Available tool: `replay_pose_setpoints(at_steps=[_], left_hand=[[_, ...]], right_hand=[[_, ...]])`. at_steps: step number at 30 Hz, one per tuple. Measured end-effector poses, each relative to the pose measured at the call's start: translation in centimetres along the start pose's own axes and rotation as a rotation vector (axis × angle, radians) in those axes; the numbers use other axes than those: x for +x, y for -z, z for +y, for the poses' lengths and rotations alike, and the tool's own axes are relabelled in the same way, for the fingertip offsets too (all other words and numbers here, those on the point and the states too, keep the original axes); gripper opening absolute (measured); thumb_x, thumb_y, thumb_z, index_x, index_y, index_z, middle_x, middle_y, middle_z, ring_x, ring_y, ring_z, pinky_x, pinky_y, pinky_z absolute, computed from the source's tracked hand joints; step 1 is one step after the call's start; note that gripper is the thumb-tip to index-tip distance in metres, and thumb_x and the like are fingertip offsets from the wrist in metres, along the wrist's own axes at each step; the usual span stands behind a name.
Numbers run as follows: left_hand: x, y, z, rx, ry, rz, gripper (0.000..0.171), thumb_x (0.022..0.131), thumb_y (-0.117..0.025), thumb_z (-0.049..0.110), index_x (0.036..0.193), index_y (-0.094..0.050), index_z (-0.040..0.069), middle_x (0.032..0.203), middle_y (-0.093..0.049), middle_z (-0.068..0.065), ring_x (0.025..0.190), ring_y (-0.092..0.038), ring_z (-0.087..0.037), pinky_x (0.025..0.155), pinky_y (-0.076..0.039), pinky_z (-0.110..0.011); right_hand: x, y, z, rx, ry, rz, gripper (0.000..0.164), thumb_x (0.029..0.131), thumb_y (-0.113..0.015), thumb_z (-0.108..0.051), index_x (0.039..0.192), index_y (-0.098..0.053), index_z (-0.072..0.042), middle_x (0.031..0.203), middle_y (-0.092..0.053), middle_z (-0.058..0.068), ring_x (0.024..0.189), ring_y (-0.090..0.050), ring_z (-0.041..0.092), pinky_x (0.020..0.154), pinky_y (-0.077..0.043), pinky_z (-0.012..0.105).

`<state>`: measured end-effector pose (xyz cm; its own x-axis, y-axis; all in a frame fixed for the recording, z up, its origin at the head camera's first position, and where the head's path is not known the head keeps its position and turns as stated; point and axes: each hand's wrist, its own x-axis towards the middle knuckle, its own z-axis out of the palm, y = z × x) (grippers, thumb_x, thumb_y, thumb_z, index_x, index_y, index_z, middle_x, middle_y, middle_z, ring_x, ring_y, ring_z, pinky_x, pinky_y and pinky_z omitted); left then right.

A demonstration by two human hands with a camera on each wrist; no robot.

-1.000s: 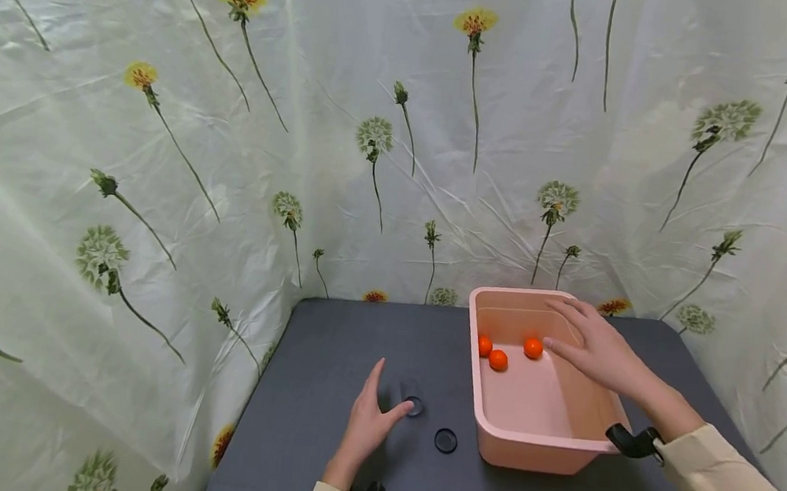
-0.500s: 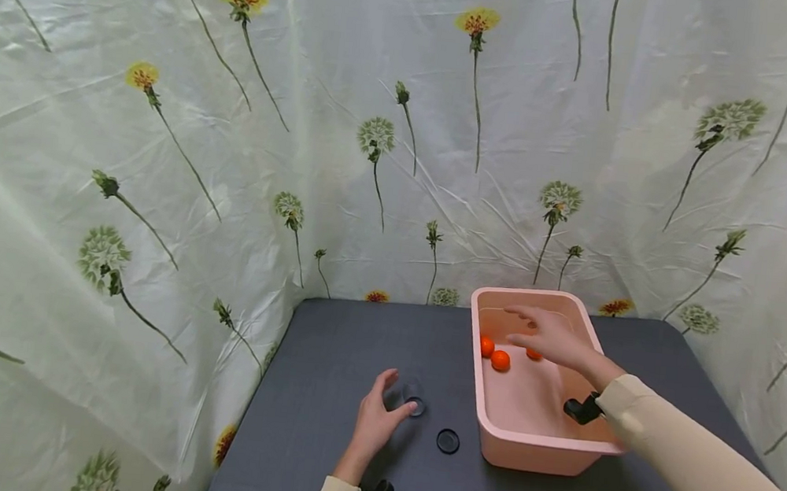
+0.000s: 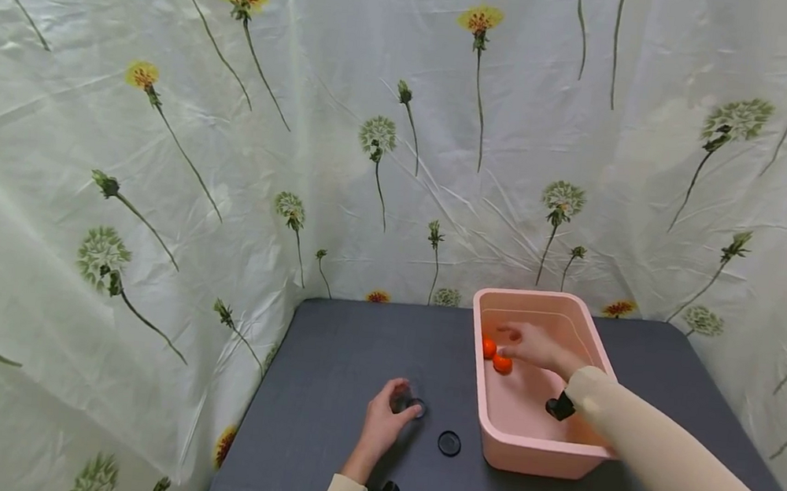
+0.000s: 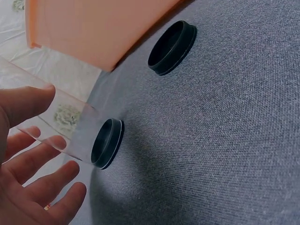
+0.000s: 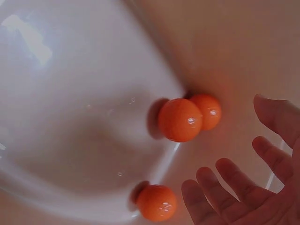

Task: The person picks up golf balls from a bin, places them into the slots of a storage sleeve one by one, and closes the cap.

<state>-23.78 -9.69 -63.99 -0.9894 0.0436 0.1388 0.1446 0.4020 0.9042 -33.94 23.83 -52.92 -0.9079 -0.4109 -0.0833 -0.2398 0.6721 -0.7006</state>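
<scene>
My left hand (image 3: 383,422) has its thumb and fingers curled around a clear tube (image 4: 77,124), which stands upright in a black end cap (image 4: 108,143) on the table. A second black cap (image 3: 449,443) lies on the cloth nearby. Reaching down into the pink bin (image 3: 541,445), my right hand (image 3: 533,346) is spread with nothing between its fingers. Two shiny orange balls (image 5: 180,120) sit together by the bin's wall, just off the fingertips in the right wrist view. Another orange ball (image 5: 157,203) lies apart; the hand hides it in the head view.
The table (image 3: 349,336) has a dark grey cloth. Behind it and at the sides hangs a pale curtain (image 3: 232,151) printed with dandelions. The bin's tall walls surround the right hand.
My right hand has moved left and lower into the bin, towards the paired balls, covering the third. My left fingers have closed in around the clear tube.
</scene>
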Motion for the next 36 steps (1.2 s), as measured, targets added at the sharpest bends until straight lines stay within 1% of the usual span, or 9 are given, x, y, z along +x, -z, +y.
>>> replay_pose_setpoints(at_steps=[4,8,15,18,22,24,27,31,36], left_hand=[[0.1,-0.2,0.0,-0.009,0.001,-0.003,0.042,0.085,-0.082,0.019,0.123,-0.065,0.011,0.118,-0.069,0.000,0.114,-0.063,-0.023,0.093,-0.051,-0.046],[0.2,-0.4,0.3,-0.038,-0.009,-0.019,0.046,0.087,-0.081,0.019,0.127,-0.063,0.007,0.121,-0.068,-0.003,0.116,-0.063,-0.025,0.096,-0.050,-0.049],[0.2,-0.3,0.7,-0.091,-0.048,-0.022,0.052,0.087,-0.081,0.018,0.133,-0.061,0.006,0.124,-0.067,-0.012,0.114,-0.064,-0.026,0.095,-0.049,-0.052],[0.0,-0.2,0.8,-0.123,-0.060,-0.008,0.052,0.086,-0.081,0.018,0.133,-0.062,0.006,0.124,-0.067,-0.010,0.115,-0.063,-0.026,0.096,-0.049,-0.051],[-0.4,0.1,1.1,-0.127,-0.064,0.009,0.049,0.086,-0.081,0.017,0.132,-0.064,0.013,0.123,-0.067,-0.005,0.117,-0.062,-0.022,0.098,-0.049,-0.048],[-0.5,0.2,1.1,-0.128,-0.063,0.015,0.048,0.086,-0.081,0.017,0.131,-0.064,0.019,0.123,-0.067,-0.004,0.117,-0.062,-0.021,0.099,-0.048,-0.047],[-0.7,0.2,1.2,-0.136,-0.074,0.026,0.048,0.086,-0.081,0.019,0.131,-0.064,0.023,0.123,-0.067,-0.005,0.115,-0.062,-0.021,0.098,-0.048,-0.049],[-0.8,0.2,0.9,-0.145,-0.090,0.040,0.050,0.086,-0.082,0.023,0.132,-0.064,0.015,0.121,-0.066,-0.005,0.112,-0.063,-0.024,0.096,-0.049,-0.051],[-0.9,0.3,0.9,-0.142,-0.110,0.042,0.053,0.085,-0.082,0.025,0.133,-0.063,0.010,0.118,-0.067,-0.001,0.109,-0.064,-0.022,0.094,-0.050,-0.050]], right_hand=[[0.6,-0.4,0.7,0.012,-0.040,0.007,0.051,0.092,-0.074,-0.017,0.134,-0.058,0.007,0.128,-0.061,0.027,0.110,-0.059,0.042,0.090,-0.052,0.051],[1.1,-0.5,1.2,0.063,-0.099,0.012,0.042,0.091,-0.073,-0.009,0.127,-0.061,0.009,0.114,-0.066,0.024,0.094,-0.062,0.032,0.078,-0.056,0.043],[1.3,-1.0,1.9,0.087,-0.185,-0.037,0.042,0.088,-0.075,-0.010,0.122,-0.064,0.010,0.099,-0.066,0.016,0.077,-0.054,0.024,0.066,-0.047,0.032],[1.5,-1.2,2.2,0.103,-0.238,-0.062,0.039,0.088,-0.075,-0.013,0.119,-0.065,0.008,0.082,-0.062,0.011,0.066,-0.051,0.025,0.061,-0.044,0.032],[1.5,-1.2,2.2,0.106,-0.322,-0.101,0.027,0.088,-0.076,-0.016,0.110,-0.070,-0.001,0.063,-0.048,0.002,0.055,-0.045,0.022,0.056,-0.040,0.032],[1.4,-1.1,2.0,0.117,-0.355,-0.123,0.023,0.088,-0.076,-0.017,0.106,-0.070,-0.003,0.061,-0.045,0.001,0.055,-0.045,0.022,0.056,-0.040,0.033],[1.2,-1.1,2.0,0.133,-0.389,-0.132,0.025,0.089,-0.077,-0.018,0.107,-0.069,-0.005,0.067,-0.052,0.007,0.059,-0.049,0.024,0.058,-0.044,0.033],[1.2,-1.2,2.2,0.140,-0.416,-0.140,0.024,0.089,-0.077,-0.018,0.108,-0.069,-0.005,0.078,-0.061,0.016,0.069,-0.056,0.030,0.064,-0.050,0.038],[1.6,-1.1,1.9,0.096,-0.444,-0.157,0.025,0.088,-0.079,-0.022,0.105,-0.069,-0.006,0.080,-0.063,0.016,0.078,-0.061,0.034,0.070,-0.052,0.043]])
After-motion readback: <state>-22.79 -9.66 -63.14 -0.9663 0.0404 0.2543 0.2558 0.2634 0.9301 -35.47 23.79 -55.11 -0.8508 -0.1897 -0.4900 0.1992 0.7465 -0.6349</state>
